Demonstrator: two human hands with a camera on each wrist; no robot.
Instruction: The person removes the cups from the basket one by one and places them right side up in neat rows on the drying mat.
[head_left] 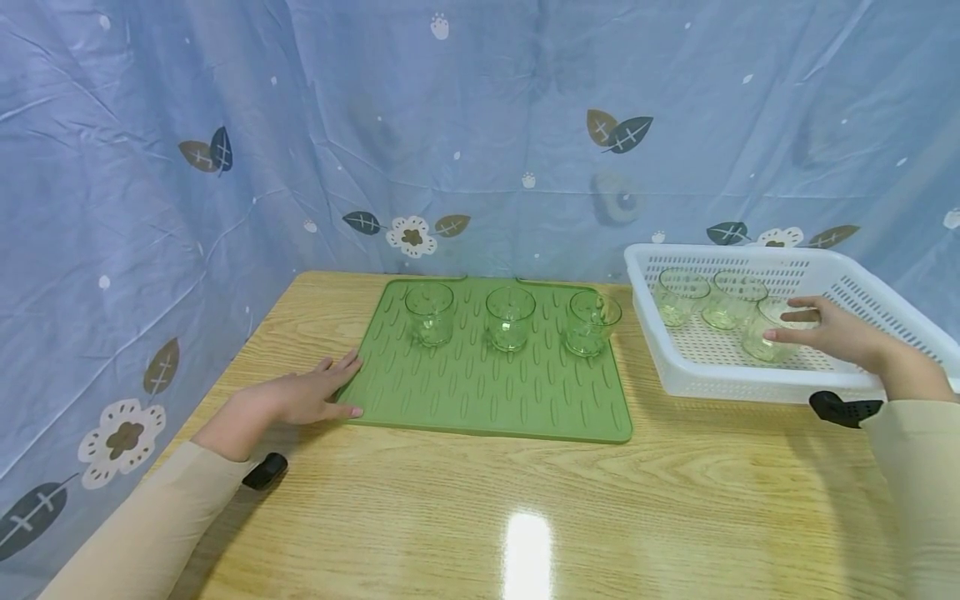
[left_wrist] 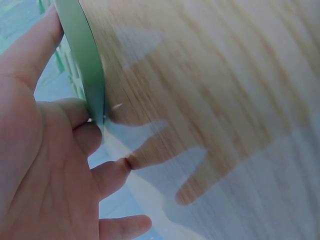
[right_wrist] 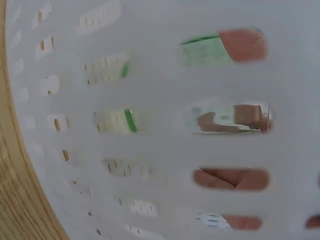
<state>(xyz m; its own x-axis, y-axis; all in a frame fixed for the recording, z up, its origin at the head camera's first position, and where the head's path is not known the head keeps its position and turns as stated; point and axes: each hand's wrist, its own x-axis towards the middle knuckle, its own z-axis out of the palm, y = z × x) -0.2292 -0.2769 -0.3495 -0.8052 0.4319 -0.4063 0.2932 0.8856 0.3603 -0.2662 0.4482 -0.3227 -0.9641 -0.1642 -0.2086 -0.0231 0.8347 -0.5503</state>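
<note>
My left hand [head_left: 311,396] rests at the left edge of a green ribbed drying mat [head_left: 465,392], thumb by the near corner and fingers along its side. The left wrist view shows the mat's rim [left_wrist: 87,60] close against the thumb and fingers. Three clear green-tinted glasses stand in a row on the mat: a left one [head_left: 431,321], a middle one [head_left: 511,321] and a right one [head_left: 588,333]. Inside a white basket [head_left: 712,379], my right hand [head_left: 840,333] holds a glass [head_left: 765,342] between thumb and fingers. Basket slots partly hide these fingers [right_wrist: 245,46].
Two more glasses, one at the left [head_left: 675,304] and one beside it [head_left: 723,308], stand toward the back of the basket. A wooden table [head_left: 450,500] lies underneath. Blue patterned curtain [head_left: 487,125] hangs behind and to the left.
</note>
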